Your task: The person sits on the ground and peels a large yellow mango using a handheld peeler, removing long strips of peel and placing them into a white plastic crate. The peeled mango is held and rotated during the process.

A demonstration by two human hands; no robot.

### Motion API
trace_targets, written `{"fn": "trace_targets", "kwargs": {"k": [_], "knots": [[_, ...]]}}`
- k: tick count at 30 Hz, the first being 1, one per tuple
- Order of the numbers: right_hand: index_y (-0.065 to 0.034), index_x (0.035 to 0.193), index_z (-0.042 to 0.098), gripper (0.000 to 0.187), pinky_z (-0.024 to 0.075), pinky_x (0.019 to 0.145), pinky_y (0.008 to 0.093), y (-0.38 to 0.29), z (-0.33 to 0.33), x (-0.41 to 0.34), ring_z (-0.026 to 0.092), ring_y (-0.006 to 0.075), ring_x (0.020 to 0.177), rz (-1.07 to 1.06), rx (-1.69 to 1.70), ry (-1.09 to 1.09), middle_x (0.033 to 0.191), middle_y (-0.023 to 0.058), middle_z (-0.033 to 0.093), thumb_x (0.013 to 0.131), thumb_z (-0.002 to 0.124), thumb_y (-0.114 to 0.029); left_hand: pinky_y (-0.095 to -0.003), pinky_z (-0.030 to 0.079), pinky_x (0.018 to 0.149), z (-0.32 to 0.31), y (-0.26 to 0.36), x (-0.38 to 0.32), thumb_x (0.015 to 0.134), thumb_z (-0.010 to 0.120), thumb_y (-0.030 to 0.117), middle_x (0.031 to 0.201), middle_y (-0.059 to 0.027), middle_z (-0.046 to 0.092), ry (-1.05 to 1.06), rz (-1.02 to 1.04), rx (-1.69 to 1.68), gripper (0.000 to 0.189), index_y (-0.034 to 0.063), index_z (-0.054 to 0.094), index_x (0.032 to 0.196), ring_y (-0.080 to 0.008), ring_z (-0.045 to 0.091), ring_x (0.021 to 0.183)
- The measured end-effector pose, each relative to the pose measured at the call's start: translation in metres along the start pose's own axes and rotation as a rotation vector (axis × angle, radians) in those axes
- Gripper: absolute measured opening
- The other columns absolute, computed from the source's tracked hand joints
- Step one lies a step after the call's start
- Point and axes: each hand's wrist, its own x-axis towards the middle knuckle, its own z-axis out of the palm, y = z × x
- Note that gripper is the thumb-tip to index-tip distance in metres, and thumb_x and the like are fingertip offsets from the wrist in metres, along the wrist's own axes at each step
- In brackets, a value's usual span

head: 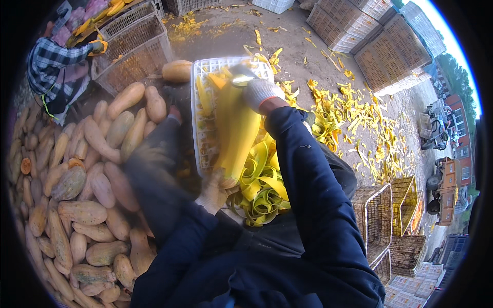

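Observation:
A long, peeled-looking yellow squash (238,127) lies lengthwise in front of me, over a white plastic crate (195,115). My left hand (215,189), in a pale knit glove, grips its near end. At the far end, my gloved right hand (262,93) is closed on a peeler (242,79) with a shiny metal part. The peeler is blurred and appears to touch the squash; its handle is mostly hidden by my fingers. Curled yellow-green peel strips (265,188) are heaped beside the squash, under my right forearm. Orange peel pieces (217,81) lie on the crate.
Unpeeled squashes (88,215) form a large pile at left. A worker in a plaid shirt (54,57) is beside a big crate (134,50). Peels (339,111) litter the ground. Crates (371,219) stand at right, with stacked crates (393,50) at upper right.

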Motion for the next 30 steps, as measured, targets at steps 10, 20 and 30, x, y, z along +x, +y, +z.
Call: {"fn": "trace_targets", "kwargs": {"k": [10,20,30], "knots": [[0.0173,0.144,0.055,0.055,0.0586,0.051,0.0464,-0.113,0.025,-0.208,0.074,0.0363,0.06,0.198,-0.149,0.012,0.077,0.0203,0.07,0.101,0.059,-0.018,-0.0554,0.058,0.101,0.006,-0.004,-0.004,0.098,0.078,0.045,0.1,-0.0034,0.073,0.11,-0.044,-0.062,0.051,0.0115,0.068,0.135,-0.0229,0.068,0.095],[-0.0016,0.129,0.059,0.045,0.0603,0.075,0.0584,-0.101,-0.022,-0.251,0.076,0.0475,0.084,0.385,0.318,-0.24,0.09,0.027,0.076,0.105,0.061,-0.04,-0.0588,0.06,0.1,-0.003,0.0,-0.002,0.099,0.072,0.058,0.122,-0.0133,0.076,0.007,-0.087,-0.26,0.068,0.006,0.064,0.142,-0.0324,0.075,0.107],[0.0036,0.104,0.082,0.046,0.058,0.094,0.0511,0.006,-0.004,0.013,0.076,0.0452,0.103,0.01,0.246,-0.046,0.109,0.0299,0.078,0.104,0.054,-0.034,-0.0575,0.065,0.084,-0.013,0.01,0.002,0.093,0.065,0.074,0.105,-0.0149,0.077,-0.022,-0.109,-0.211,0.08,0.0043,0.071,0.131,-0.0348,0.077,0.091]]}}
